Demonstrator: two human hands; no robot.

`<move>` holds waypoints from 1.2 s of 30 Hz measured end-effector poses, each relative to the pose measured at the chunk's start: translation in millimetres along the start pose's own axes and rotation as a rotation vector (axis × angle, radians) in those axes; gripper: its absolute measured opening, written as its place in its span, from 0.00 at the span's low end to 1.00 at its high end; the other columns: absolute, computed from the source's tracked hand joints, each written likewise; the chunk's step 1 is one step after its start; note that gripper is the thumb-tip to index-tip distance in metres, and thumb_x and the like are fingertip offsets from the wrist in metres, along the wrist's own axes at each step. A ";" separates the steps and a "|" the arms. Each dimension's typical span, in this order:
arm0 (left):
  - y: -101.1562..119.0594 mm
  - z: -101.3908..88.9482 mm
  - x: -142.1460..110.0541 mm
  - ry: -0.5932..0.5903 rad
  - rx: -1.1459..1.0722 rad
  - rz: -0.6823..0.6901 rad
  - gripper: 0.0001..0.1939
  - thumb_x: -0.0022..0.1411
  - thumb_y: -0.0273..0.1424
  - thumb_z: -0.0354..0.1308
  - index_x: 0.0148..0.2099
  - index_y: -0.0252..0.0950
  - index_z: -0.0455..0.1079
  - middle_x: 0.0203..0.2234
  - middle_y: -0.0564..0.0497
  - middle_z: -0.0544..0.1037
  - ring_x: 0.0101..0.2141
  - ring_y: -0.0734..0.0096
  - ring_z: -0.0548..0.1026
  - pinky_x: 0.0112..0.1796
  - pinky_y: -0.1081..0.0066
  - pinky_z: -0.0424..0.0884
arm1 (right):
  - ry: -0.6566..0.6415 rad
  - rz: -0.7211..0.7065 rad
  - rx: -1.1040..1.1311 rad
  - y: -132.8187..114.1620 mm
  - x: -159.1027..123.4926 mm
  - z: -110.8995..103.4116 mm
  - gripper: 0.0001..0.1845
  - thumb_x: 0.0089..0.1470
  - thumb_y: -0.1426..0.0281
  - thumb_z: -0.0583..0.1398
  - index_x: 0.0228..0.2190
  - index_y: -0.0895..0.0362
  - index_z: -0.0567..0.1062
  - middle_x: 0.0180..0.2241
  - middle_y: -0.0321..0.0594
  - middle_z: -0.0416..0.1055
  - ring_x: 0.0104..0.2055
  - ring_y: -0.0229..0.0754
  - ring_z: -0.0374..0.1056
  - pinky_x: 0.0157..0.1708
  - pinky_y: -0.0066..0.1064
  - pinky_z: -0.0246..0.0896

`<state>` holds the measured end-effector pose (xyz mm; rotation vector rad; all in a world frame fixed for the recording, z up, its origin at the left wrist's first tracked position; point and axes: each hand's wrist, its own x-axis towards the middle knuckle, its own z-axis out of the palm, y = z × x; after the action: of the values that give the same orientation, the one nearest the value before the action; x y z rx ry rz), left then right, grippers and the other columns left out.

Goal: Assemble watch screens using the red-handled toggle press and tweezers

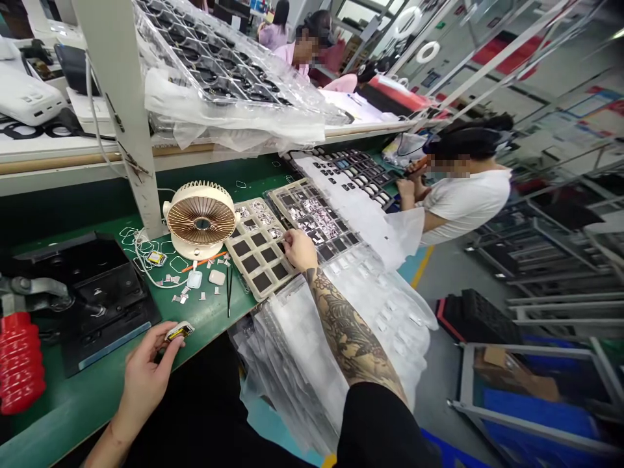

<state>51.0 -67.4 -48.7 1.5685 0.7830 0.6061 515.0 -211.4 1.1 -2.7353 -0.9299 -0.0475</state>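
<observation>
My left hand (149,367) holds a small white-edged electronic housing (180,331) between thumb and fingers, above the bench's front edge. Yellow and dark parts show inside the housing. My right hand (299,249) reaches out to the right side of a beige compartment tray (258,296), its fingers pinched together. Whatever may be between those fingertips is too small to make out. Black pads line the tray's near compartments, and small white pieces lie in the far ones. A second tray (341,242), just right of that hand, holds many small white and pinkish parts.
A beige fan (201,220) stands behind black tweezers (229,290), an orange stick and loose small connectors. A black press fixture with a red handle (20,364) occupies the left. Plastic sheets (297,351) hang over the front edge. A co-worker (463,195) sits farther right.
</observation>
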 end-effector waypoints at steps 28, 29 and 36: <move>70.2 9.9 -2.6 -0.127 0.080 0.179 0.09 0.75 0.33 0.66 0.55 0.40 0.81 0.43 0.48 0.87 0.40 0.65 0.85 0.45 0.68 0.80 | 0.000 -0.236 1.299 -211.2 -228.2 -3.1 0.09 0.67 0.73 0.68 0.45 0.48 0.87 0.40 0.40 0.82 0.44 0.46 0.78 0.47 0.43 0.76; 69.9 9.4 -2.8 -0.095 0.097 0.194 0.09 0.75 0.32 0.67 0.55 0.40 0.81 0.43 0.48 0.88 0.39 0.66 0.84 0.44 0.68 0.80 | -0.031 -0.248 1.297 -210.8 -225.6 -1.9 0.09 0.67 0.73 0.68 0.45 0.47 0.87 0.41 0.40 0.81 0.45 0.46 0.78 0.47 0.42 0.76; 70.1 6.4 -1.7 -0.027 0.123 0.217 0.09 0.75 0.32 0.66 0.54 0.39 0.82 0.42 0.48 0.88 0.37 0.67 0.84 0.42 0.69 0.81 | -0.206 -0.264 1.310 -208.3 -219.8 3.5 0.11 0.68 0.69 0.68 0.51 0.48 0.84 0.48 0.43 0.80 0.52 0.46 0.77 0.54 0.41 0.75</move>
<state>64.9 -76.5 19.8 1.7862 0.6438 0.7030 214.1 -182.2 20.4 -1.4141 -0.8814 0.5829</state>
